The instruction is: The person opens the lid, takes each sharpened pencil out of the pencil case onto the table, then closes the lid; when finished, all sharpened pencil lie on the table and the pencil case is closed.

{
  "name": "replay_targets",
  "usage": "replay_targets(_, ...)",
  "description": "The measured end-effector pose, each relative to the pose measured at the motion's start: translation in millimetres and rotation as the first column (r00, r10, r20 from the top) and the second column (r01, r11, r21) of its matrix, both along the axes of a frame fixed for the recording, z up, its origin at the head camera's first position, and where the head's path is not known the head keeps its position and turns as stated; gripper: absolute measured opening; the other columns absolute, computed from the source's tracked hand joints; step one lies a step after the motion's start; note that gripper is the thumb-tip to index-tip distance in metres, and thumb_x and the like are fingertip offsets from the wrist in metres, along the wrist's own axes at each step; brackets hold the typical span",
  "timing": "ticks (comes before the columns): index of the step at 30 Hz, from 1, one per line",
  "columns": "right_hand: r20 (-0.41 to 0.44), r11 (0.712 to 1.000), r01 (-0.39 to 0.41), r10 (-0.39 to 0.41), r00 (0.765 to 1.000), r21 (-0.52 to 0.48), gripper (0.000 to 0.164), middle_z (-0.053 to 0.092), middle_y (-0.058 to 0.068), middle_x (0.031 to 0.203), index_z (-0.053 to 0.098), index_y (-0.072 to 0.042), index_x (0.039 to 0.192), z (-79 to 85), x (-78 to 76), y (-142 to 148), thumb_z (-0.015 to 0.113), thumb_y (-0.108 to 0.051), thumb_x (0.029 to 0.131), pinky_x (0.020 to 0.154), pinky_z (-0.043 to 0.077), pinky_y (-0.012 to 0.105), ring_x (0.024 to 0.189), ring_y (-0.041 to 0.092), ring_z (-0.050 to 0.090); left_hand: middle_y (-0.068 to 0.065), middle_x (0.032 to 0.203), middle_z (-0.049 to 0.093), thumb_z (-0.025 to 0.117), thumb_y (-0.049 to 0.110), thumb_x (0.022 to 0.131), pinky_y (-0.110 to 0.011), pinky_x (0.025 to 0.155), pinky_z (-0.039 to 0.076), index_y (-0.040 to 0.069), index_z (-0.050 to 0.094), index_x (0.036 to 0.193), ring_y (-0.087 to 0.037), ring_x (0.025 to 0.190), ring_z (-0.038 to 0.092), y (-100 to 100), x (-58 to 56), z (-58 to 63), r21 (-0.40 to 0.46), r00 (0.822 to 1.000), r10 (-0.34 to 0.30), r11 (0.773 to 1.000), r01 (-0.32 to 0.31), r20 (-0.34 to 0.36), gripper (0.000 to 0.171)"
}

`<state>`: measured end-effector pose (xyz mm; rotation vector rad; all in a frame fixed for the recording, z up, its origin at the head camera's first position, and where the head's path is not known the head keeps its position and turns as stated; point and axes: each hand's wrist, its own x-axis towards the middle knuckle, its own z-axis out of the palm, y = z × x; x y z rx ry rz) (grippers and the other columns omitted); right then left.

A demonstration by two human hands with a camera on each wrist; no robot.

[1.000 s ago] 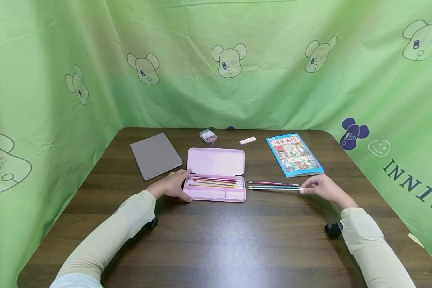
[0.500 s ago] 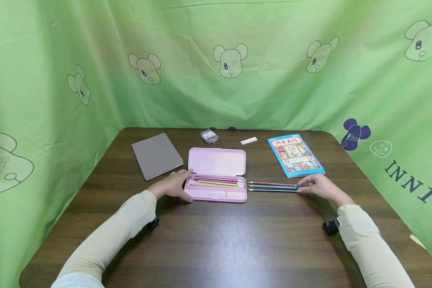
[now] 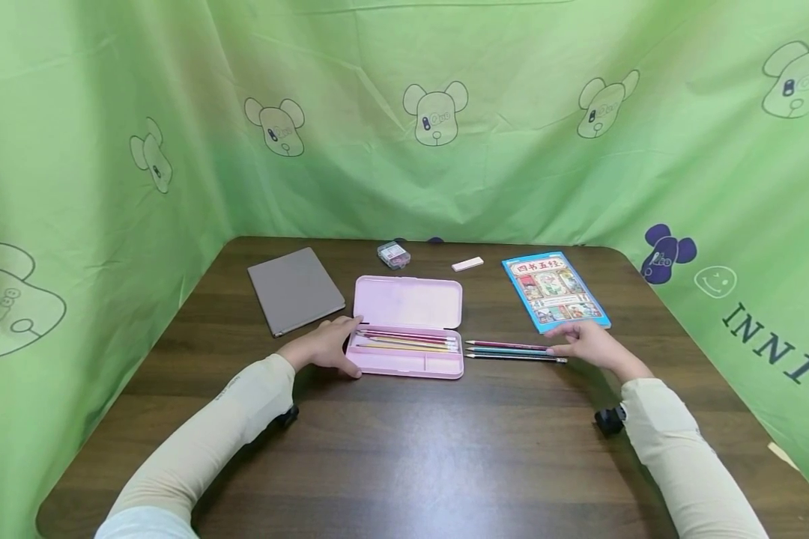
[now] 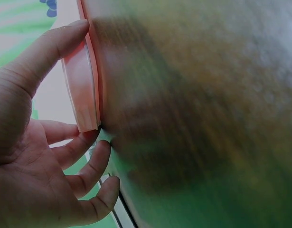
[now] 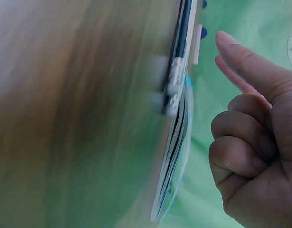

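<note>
A pink pencil case (image 3: 404,367) lies with its lid up near the middle of the table, several pencils (image 3: 404,340) inside it. My left hand (image 3: 325,346) grips the case's left end. In the left wrist view the thumb presses on the front side of the case (image 4: 81,90) and the fingers reach round its end. To the right of the case, a red pencil (image 3: 499,343), a teal pencil (image 3: 512,350) and a black pencil (image 3: 512,357) lie side by side. Over their right ends hovers my right hand (image 3: 589,346), thumb and index finger extended, other fingers curled, holding nothing.
A grey notebook (image 3: 297,292) lies at the left. Behind the case are a small clear box (image 3: 394,255) and a white eraser (image 3: 467,264). A blue-edged book (image 3: 556,290) lies at the right, just behind my right hand. Green cloth (image 3: 350,187) hangs around the table (image 3: 404,449).
My right hand has let go of the pencils, lifted slightly and shifted left. The black pencil's right end is now uncovered. The left hand stays on the case.
</note>
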<state>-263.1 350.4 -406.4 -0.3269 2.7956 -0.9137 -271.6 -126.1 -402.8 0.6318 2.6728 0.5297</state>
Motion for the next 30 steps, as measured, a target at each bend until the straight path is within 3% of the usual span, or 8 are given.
replay_targets(12, -0.033, 0.995, -0.098, 0.097, 0.995, -0.025, 0.038, 0.029, -0.006, 0.052, 0.068, 0.000, 0.104, 2.6, -17.0, -40, 0.076, -0.024, 0.075, 0.049, 0.028, 0.024, 0.049, 0.007, 0.025, -0.018, 0.147, 0.029, 0.079, 0.038, 0.069, -0.052, 0.104, 0.029, 0.005, 0.019, 0.147, -0.040, 0.129, 0.030, 0, -1.4, -1.9, -0.005, 1.000, 0.000, 1.000, 0.000, 0.002, 0.104)
replay_targets(30, -0.002, 0.975, -0.213, 0.214, 0.977, -0.062, 0.037, 0.029, -0.007, 0.050, 0.068, -0.002, 0.103, 1.2, -33.3, -93, 0.075, -0.026, 0.076, 0.050, 0.030, 0.023, 0.047, 0.007, 0.025, -0.017, 0.147, 0.029, 0.079, 0.037, 0.069, -0.052, 0.104, 0.029, 0.005, 0.019, 0.148, -0.040, 0.128, 0.031, 1, 0.3, -0.8, -0.005, 1.000, 0.009, 1.000, -0.009, 0.012, 0.104)
